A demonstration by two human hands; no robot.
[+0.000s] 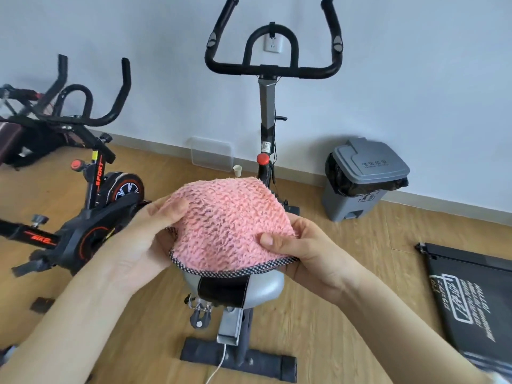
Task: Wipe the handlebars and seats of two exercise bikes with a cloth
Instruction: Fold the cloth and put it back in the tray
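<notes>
Where both forearms reach in from the bottom edge, the hands meet on a pink shaggy cloth (227,220) with a checked hem. Left hand (144,239) grips the cloth's left side, thumb on top, the other fingers curled under and out of sight. Right hand (302,250) pinches the right side near the hem, thumb pressed into the pile, fingers (297,227) wrapped behind. Cloth is domed over the front of the seat (260,289), which is grey with a black centre strip; only the seat's rear shows below the hem. Cannot tell whether the cloth rests on the seat or is held just above it. Below the seat: seat post and clamp, then the bike's rear foot bar (238,361) on the wood floor (346,314), with a white cable (219,364) trailing off it. To the right on the floor, a black bag (471,295) with white print, lying flat. To the left, a second bike (83,217), black with orange-red trim, tilted in the wide view; its bars (91,106) are black and curved. Past the cloth, the near bike's upright carries a red knob (263,158) and, at the top, black handlebars (273,69) well apart from both hands. A grey pedal bin (363,178) with a black liner stands right of the upright, near the wall. A small paper cup (237,170) and a clear plastic lid (212,156) sit at the skirting. A white socket (273,44) is on the wall behind the handlebars.
</notes>
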